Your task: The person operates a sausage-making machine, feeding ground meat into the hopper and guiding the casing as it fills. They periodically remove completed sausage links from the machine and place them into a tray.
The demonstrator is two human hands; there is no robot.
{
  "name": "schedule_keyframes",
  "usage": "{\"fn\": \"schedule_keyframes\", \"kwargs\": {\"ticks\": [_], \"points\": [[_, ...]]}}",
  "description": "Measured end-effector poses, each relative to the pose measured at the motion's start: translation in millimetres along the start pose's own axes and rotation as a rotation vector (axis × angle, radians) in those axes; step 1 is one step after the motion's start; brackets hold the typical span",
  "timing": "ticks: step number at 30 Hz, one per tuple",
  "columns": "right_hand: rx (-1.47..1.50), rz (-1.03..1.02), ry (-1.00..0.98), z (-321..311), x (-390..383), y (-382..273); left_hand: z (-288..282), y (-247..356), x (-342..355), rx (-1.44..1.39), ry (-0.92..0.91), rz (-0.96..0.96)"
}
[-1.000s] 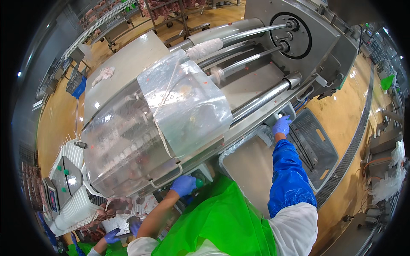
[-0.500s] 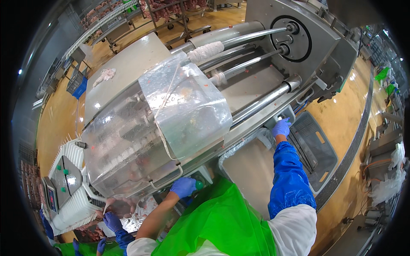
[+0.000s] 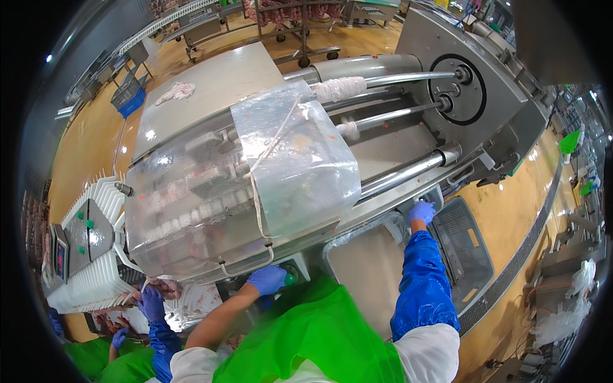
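Note:
My left hand [image 3: 265, 281] has curled fingers on a green knob [image 3: 290, 276] in a housing at the machine's near side. My right hand [image 3: 421, 211], farther right, is closed at a grey control housing [image 3: 430, 198] below the rail, on a part I cannot make out. Both are blue-gloved. Above them is the steel machine [image 3: 485, 99] with horizontal rods. A clear cover [image 3: 179, 204] lies over its left part, with rows of pieces hazy beneath. A pale wrapping [image 3: 338, 89] is on one rod.
Below my right hand stand a lined bin [image 3: 354, 255] and a grey crate [image 3: 472, 255]. At lower left a co-worker's gloved hand [image 3: 152, 305] is at meat [image 3: 167, 287] beside a white slatted conveyor [image 3: 96, 293]. Meat racks [image 3: 290, 16] stand behind.
My view has shifted, so the machine sits differently in it. My hands stay at the same housings. A co-worker's hand has risen to the meat at lower left.

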State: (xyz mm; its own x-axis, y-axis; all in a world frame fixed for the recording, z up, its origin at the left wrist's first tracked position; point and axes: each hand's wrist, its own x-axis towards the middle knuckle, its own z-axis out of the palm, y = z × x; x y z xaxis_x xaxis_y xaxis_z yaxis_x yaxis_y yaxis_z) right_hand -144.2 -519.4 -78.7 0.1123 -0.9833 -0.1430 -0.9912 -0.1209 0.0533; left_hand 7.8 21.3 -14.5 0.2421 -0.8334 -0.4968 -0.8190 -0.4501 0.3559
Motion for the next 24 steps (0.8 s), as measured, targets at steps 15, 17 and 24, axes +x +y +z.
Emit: {"fn": "schedule_keyframes", "kwargs": {"ticks": [15, 17, 24], "points": [[-0.038, -0.156, -0.085, -42, -25, 11, -6, 17, -8, -0.053, 0.015, -0.055], [-0.020, -0.197, -0.096, -49, -28, 12, -2, 19, -11, -0.024, 0.085, -0.075], [-0.019, -0.188, -0.080, -51, -32, 11, 12, 17, -2, 0.005, 0.152, -0.138]]}}
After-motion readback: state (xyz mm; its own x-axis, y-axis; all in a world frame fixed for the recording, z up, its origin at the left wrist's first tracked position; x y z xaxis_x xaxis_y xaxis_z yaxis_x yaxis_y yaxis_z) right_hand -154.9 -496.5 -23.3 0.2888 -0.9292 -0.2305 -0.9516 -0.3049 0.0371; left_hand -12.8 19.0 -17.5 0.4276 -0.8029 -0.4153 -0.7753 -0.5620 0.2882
